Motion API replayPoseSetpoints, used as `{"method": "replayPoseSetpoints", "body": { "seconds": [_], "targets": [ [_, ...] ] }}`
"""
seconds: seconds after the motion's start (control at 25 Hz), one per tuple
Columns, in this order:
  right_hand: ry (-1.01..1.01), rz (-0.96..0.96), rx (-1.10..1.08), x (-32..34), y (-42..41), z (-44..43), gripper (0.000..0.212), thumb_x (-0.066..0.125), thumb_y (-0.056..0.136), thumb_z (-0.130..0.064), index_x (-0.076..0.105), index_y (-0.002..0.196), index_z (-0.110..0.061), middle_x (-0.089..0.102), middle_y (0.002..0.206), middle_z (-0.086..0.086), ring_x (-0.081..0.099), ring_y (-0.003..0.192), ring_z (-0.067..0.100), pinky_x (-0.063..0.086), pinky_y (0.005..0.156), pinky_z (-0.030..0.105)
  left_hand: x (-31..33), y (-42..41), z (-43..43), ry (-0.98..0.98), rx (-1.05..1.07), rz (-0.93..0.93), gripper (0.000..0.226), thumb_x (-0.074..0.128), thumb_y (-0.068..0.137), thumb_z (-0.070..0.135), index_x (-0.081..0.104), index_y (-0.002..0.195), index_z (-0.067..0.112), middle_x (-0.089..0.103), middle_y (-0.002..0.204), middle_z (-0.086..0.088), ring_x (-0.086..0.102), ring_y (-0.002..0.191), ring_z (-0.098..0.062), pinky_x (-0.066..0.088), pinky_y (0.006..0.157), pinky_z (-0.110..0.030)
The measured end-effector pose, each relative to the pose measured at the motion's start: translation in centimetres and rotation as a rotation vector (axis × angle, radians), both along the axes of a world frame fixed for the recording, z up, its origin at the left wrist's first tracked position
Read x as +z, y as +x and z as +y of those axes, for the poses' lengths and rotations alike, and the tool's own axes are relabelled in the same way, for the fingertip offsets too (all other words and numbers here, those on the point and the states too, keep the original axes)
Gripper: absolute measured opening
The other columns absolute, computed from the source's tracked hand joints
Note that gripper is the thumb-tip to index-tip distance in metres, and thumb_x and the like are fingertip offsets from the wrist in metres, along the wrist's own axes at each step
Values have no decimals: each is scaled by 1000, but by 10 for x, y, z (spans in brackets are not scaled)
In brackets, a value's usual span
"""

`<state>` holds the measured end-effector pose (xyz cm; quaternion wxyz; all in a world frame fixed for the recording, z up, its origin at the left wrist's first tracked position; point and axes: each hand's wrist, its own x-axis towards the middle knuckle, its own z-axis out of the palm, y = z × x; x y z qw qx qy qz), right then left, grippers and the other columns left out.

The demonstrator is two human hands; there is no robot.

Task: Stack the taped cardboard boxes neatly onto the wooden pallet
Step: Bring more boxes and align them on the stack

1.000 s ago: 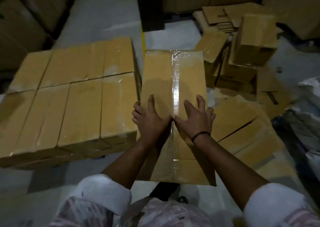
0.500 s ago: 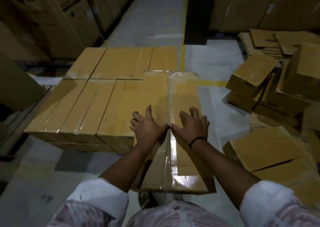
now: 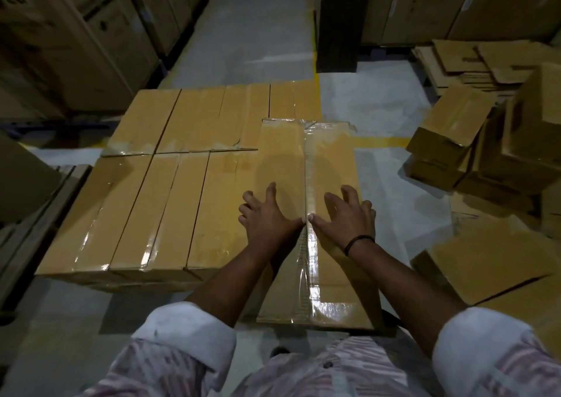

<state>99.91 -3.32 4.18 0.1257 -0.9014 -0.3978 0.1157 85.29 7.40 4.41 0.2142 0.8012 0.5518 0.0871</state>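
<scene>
While viewed from head cam, taped box [image 3: 331, 166] has been brought fwd vs 1 s ago, now overlapping right edge of stacked boxes [image 3: 170, 202]; left hand [image 3: 267, 217] & right hand [image 3: 346, 217] are pressed spread flat on top. Set-down judged near.

Both arms reach forward, sleeves [image 3: 185, 333] rolled to the elbows. The left hand [image 3: 267, 216] and right hand [image 3: 346, 219] lie palm-down side by side, fingers spread, thumb tips almost touching; a dark band [image 3: 358, 242] circles the right wrist.
</scene>
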Motion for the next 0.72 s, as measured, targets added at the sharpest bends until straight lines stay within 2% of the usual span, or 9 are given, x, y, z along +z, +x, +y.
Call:
{"method": "replayPoseSetpoints", "body": {
  "seconds": [0.2,0.44,0.6,0.72],
  "targets": [
    [-23,13,19,-18,27,47,63,56,81,-75,53,133,-38,25,157,1,37,128,42,34,106,50,-20,23,50,-45,-1,3,118,75,57,83,25,154,37,20,149,-14,31,132,-42,32,110,-52],
    [-65,53,102,-41,85,113,62,53,85,-72,47,137,-38,19,160,1,34,130,43,32,107,49,-33,75,115,-89,42,-8,111,82,62,71,29,154,36,20,151,-13,30,135,-41,33,111,-51],
    [-144,84,191,-60,125,143,66,58,84,-66,41,140,-35,10,162,4,30,133,46,33,109,52,-55,104,153,-239,74,-42,107,85,70,56,26,157,35,20,157,-12,26,141,-41,39,111,-55],
    [-240,136,281,-80,144,146,71,62,85,-62,33,144,-35,0,164,4,22,138,49,31,112,55,-73,107,165,-329,32,3,102,83,77,46,25,159,31,15,163,-11,24,145,-43,39,111,-57]
  ]
}}
